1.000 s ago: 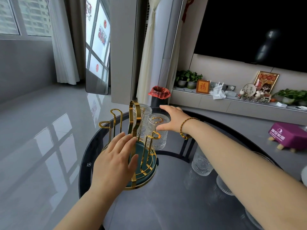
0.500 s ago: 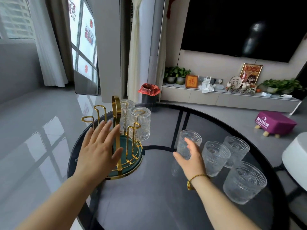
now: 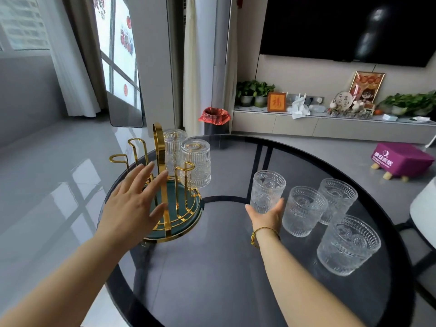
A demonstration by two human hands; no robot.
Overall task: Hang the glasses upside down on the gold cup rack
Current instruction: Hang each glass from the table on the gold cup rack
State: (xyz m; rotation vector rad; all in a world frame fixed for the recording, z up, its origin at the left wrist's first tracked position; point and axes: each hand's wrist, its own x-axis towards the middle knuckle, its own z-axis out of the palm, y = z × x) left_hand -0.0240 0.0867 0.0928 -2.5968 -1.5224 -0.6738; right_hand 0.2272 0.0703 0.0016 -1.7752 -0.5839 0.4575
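On the round dark glass table [image 3: 212, 279], the right hand [image 3: 266, 214] is wrapped around the base of one upright embossed glass [image 3: 267, 191], fingers closed on it; whether it has left the tabletop cannot be told. The left hand [image 3: 132, 204] is spread open, fingers apart, palm in front of the gold cup rack [image 3: 162, 185]; contact with the rack cannot be confirmed. Risks, as judged: the held glass stands just beside its neighbour [image 3: 303, 213], so a careless lift or turn could clink the two; inverting it one-handed on patterned, slick glass could let it slip; seating it hard on a prong could tip the rack if the left hand does not brace it. Count: two glasses hung upside down on the rack's far side; four upright on the table, including the held one; six in all. Three empty gold prongs are visible.
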